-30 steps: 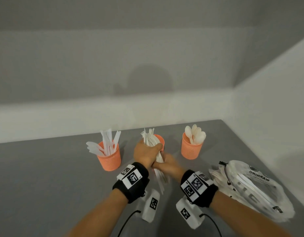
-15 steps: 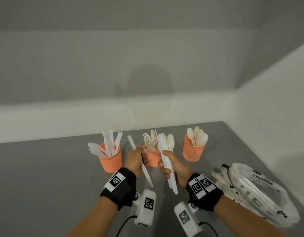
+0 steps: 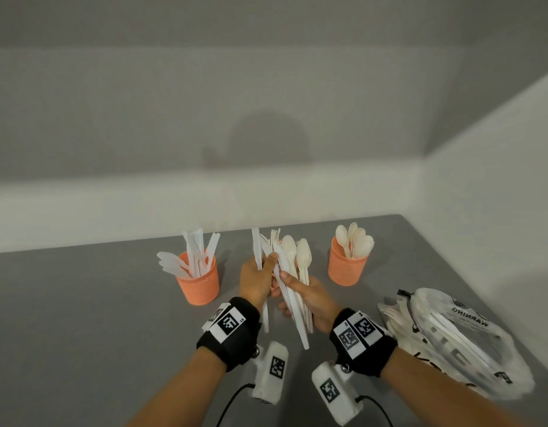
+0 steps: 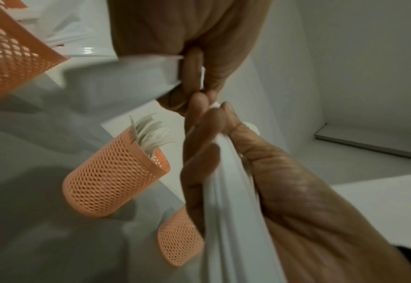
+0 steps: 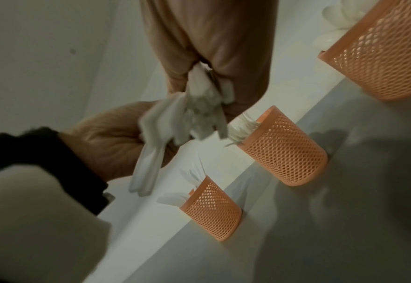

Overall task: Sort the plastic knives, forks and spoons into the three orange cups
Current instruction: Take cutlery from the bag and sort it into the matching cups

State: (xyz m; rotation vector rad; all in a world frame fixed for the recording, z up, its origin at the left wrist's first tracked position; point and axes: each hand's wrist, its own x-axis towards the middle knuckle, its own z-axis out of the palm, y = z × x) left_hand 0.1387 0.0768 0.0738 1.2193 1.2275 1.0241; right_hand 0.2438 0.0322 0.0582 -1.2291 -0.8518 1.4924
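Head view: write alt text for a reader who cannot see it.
Two hands meet over a grey table: the left hand grips a white plastic knife, the right hand a mixed bundle of cutlery. Orange mesh cups behind hold knives and spoons; a plastic bag lies at right.

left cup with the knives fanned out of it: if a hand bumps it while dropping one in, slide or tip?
Probably tips. The knife cup is a thin mesh shell, so likely light. Its knives stand well above the rim and several lean out to one side, so the load looks top-heavy. On the smooth grey table a low nudge might merely slide it.
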